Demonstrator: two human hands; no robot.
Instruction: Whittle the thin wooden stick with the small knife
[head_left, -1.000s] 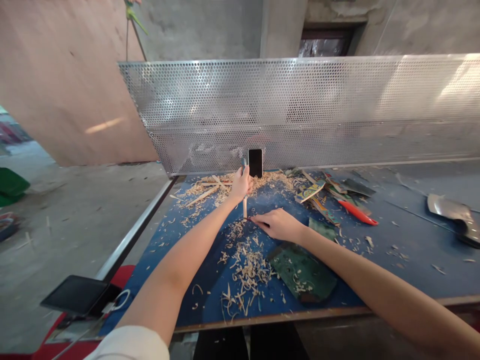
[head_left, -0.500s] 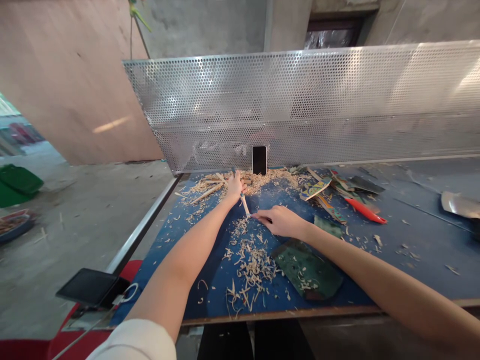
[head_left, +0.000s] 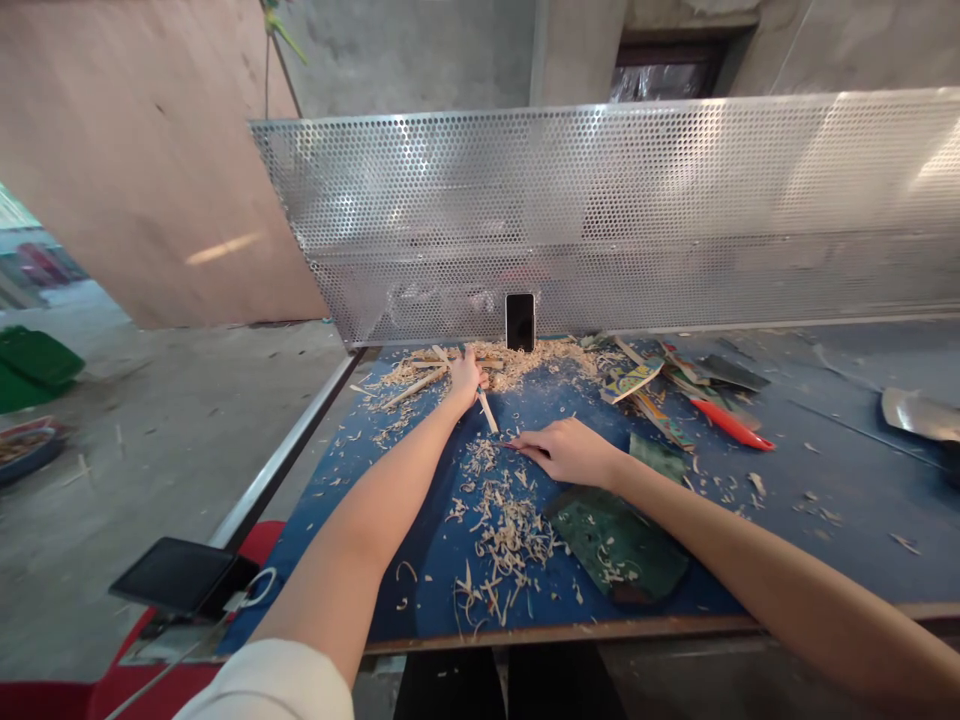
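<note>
In front of one phone (head_left: 520,322), the left hand (head_left: 466,380) grips one wooden strip (head_left: 488,412), the right hand (head_left: 571,451) pinches one thin tool (head_left: 507,445); blue table (head_left: 847,545); concrete wall (head_left: 412,55) behind.

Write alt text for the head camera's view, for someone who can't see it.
A person's left hand holds a wooden stick at a blue table; the right hand pinches a thin tool near the stick's end. Wood shavings litter the table, and a phone stands before a perforated metal screen.
</note>
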